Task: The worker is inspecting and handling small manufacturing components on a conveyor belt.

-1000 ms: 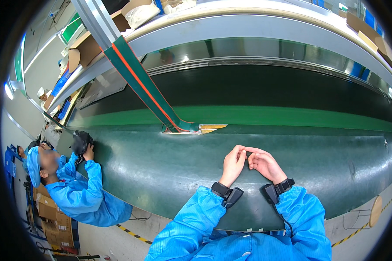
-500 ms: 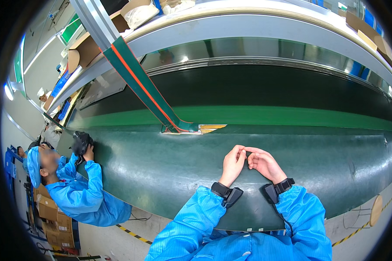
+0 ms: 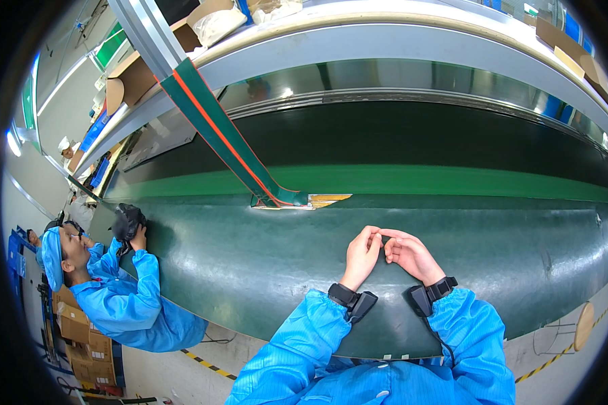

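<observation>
My left hand (image 3: 362, 256) and my right hand (image 3: 413, 258) meet just above the dark green tabletop (image 3: 263, 263), in front of me. The left fingers are drawn together against the thumb, with no object visible in them. My right index finger stretches across so its tip touches the left fingertips. The other right fingers curl loosely, apart from the thumb, around nothing I can see. Each wrist wears a black strap with a dark box-shaped device, next to blue sleeves.
A green post cover with orange stripes (image 3: 233, 145) reaches the table ahead, beside a patch of yellow tape (image 3: 329, 200). Behind runs a dark belt (image 3: 412, 138) under a raised shelf (image 3: 398, 47). At the left, a co-worker in blue (image 3: 118, 304) holds a black bundle (image 3: 128, 223).
The co-worker at the left has tipped their head slightly upward. My hands and forearms stay in place.
</observation>
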`<state>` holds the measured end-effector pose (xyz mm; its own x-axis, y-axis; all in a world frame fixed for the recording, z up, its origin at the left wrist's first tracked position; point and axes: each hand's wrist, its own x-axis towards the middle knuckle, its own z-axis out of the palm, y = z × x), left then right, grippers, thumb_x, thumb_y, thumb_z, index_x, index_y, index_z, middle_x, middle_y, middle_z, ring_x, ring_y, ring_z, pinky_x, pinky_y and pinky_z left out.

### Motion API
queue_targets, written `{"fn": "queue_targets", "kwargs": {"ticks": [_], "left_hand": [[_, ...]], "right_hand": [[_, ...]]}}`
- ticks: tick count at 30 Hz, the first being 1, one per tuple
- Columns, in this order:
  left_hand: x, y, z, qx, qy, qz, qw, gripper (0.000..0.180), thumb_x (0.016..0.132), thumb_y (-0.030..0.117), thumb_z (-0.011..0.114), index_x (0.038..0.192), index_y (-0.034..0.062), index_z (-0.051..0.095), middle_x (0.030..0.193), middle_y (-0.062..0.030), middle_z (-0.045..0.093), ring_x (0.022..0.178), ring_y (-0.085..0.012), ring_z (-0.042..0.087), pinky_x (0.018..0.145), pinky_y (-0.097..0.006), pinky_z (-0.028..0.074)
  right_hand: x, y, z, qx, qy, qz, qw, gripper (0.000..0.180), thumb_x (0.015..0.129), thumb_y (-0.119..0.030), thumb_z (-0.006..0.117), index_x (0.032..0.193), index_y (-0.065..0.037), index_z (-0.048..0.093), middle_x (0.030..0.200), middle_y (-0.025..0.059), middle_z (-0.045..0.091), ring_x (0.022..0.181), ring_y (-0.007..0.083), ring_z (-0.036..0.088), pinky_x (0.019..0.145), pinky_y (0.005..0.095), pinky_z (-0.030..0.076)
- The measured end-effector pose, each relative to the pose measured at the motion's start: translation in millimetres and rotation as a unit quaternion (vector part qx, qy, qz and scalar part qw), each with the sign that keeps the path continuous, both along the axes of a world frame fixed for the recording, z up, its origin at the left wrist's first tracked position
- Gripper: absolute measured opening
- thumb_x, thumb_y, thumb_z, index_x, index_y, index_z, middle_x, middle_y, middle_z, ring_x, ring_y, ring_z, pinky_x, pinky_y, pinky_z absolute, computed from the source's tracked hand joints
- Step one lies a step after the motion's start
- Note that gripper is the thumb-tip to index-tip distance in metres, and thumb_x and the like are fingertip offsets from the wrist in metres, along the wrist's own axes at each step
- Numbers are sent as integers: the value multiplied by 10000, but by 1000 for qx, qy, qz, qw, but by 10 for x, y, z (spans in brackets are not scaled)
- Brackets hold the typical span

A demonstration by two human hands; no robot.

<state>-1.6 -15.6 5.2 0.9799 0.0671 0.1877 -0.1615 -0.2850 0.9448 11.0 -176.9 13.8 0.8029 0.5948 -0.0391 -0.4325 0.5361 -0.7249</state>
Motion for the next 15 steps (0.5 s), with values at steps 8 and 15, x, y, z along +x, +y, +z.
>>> {"fn": "queue_targets", "kwargs": {"ticks": [8, 15], "left_hand": [[1, -4, 5, -1, 1, 2, 1000, 139, 940, 119, 515, 1015, 20, 578, 728, -37, 626, 659, -88, 575, 609, -251, 466], [-6, -1, 19, 2, 3, 2, 1000, 140, 941, 125, 516, 1014, 25, 580, 723, -36, 622, 656, -92, 574, 606, -254, 466]], "right_hand": [[4, 0, -11, -2, 1, -1, 1000, 412, 933, -190, 486, 1280, 32, 496, 886, 74, 600, 819, 152, 564, 737, 290, 461], [-7, 3, 24, 2, 0, 0, 1000, 409, 927, -177, 491, 1277, 35, 497, 882, 76, 600, 815, 149, 567, 738, 287, 467]]}}
